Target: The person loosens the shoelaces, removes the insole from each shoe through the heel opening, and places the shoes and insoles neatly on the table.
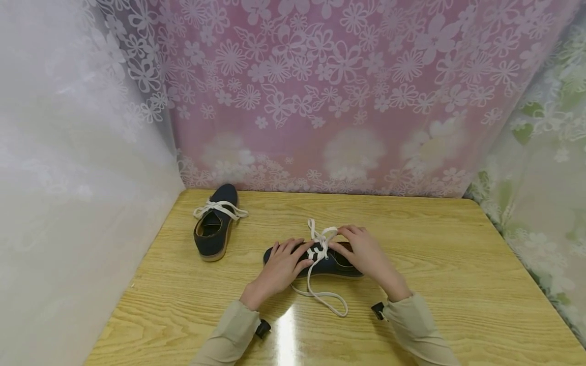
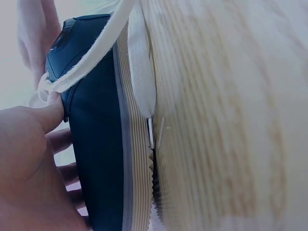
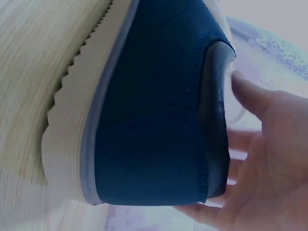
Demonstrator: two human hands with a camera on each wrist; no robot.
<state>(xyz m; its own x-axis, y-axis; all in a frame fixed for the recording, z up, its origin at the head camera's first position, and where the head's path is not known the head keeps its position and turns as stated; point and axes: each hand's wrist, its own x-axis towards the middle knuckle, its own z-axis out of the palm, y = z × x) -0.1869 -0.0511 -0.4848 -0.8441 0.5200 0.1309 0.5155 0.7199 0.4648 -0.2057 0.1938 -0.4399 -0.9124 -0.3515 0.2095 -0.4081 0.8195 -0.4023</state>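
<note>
The dark shoe sat sole-down at the frame's lower centre, its white lace trailing toward the bottom edge. The left hand lay over its front, fingers draped loosely, seemingly to steady it, while the right hand touched the lace loop, whether pinching I couldn't tell. A second shoe stood left of centre, apparently leaving working room.
</note>
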